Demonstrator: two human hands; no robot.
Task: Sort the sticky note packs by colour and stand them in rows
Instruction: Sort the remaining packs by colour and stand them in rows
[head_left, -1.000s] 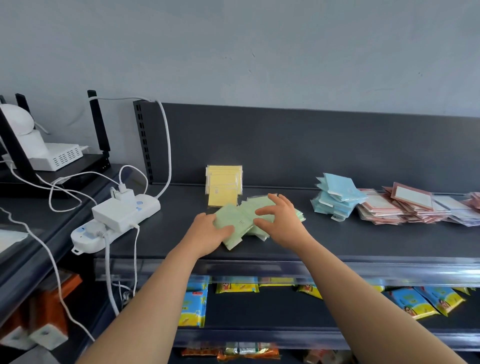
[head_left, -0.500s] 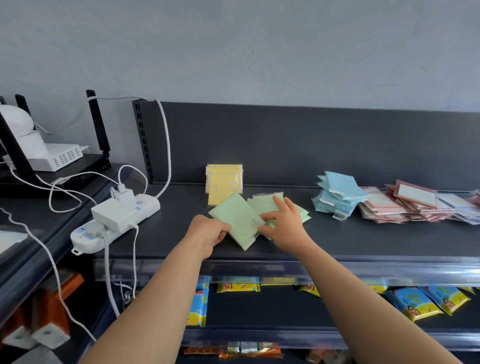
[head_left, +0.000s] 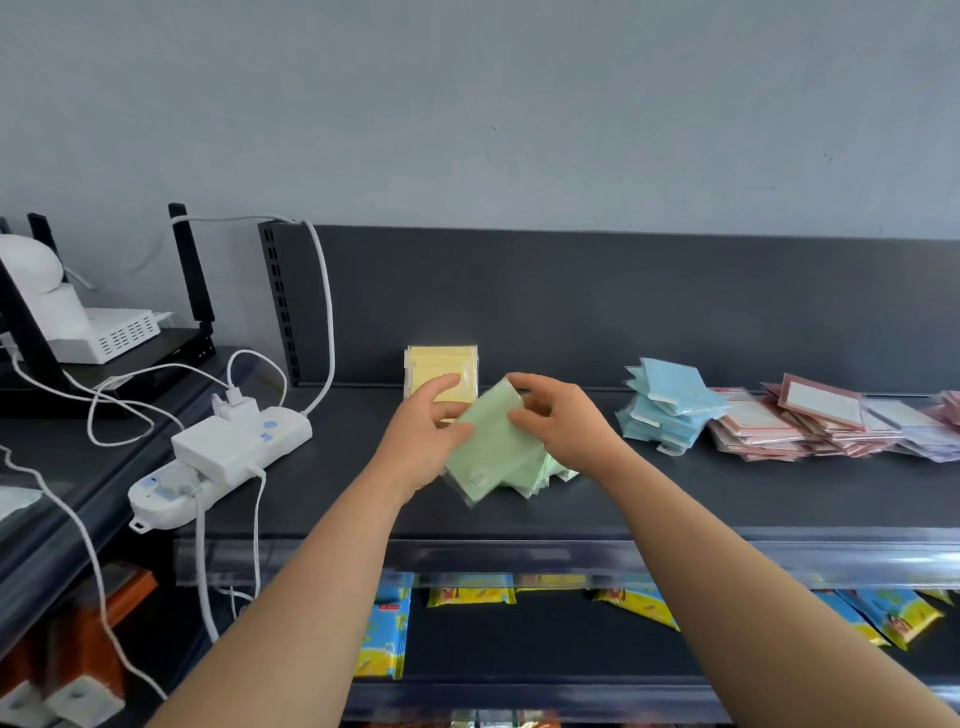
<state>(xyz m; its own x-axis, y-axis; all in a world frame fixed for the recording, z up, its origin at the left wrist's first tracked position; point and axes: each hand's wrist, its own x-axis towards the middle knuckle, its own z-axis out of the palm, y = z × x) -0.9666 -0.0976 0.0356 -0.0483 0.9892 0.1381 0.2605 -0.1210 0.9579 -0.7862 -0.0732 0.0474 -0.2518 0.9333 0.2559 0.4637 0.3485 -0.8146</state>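
The left hand (head_left: 421, 441) gripped the left edge of the top green pack (head_left: 491, 441), thumb across its face, so that grip was closed on the pack. The right hand (head_left: 563, 423) pinched the same pack at its upper right edge, fingers curled. This pack sat tilted, just in front of the yellow packs (head_left: 441, 370), which stood upright at the back of the shelf (head_left: 727, 493). The other green packs (head_left: 535, 475) lay fanned beneath it. The blue pile (head_left: 670, 405) lay well right of the yellow packs, with the pink pile (head_left: 779, 428) farther right, just beside the blue. The power strip (head_left: 223, 452) sat left of the yellow packs.
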